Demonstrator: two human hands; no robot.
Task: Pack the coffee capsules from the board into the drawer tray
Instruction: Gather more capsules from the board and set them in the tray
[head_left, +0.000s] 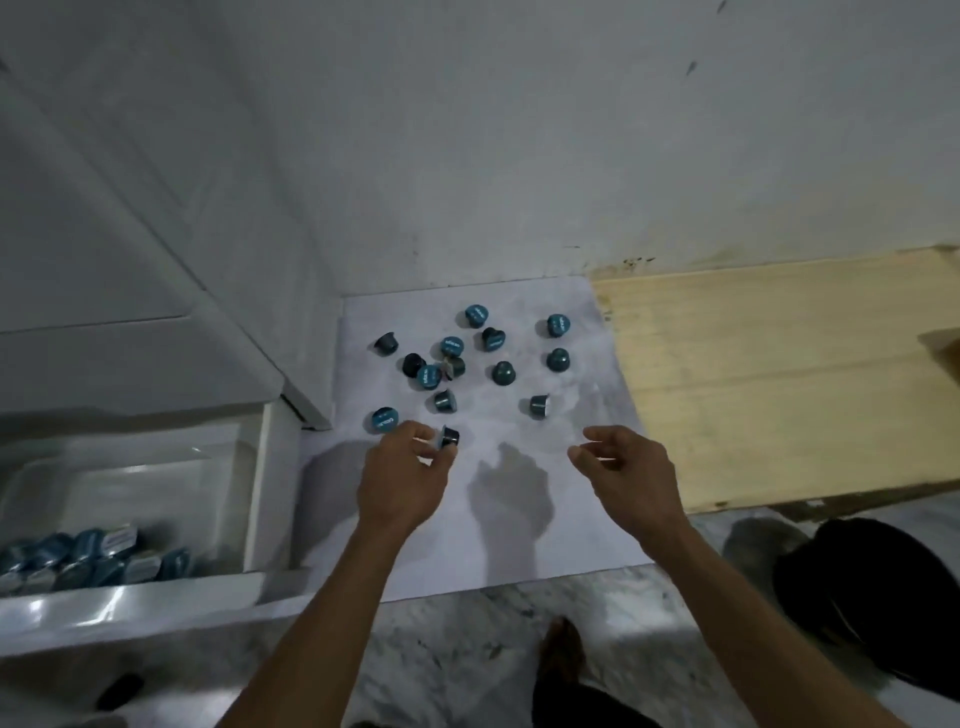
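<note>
Capsule (450, 436) lies on its side near the board's (519, 519) front-left, foil end leftward, seemingly pinched by the left hand (402, 480). Right hand (626, 470) hovers palm-left, fingers loosely curled, holding nothing.

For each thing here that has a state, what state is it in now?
drawer: open
drawer tray: partly filled with capsules at its near end
capsules on the board: scattered, some upright, some tipped
left hand: holds one capsule
right hand: holds nothing, loosely curled
</note>
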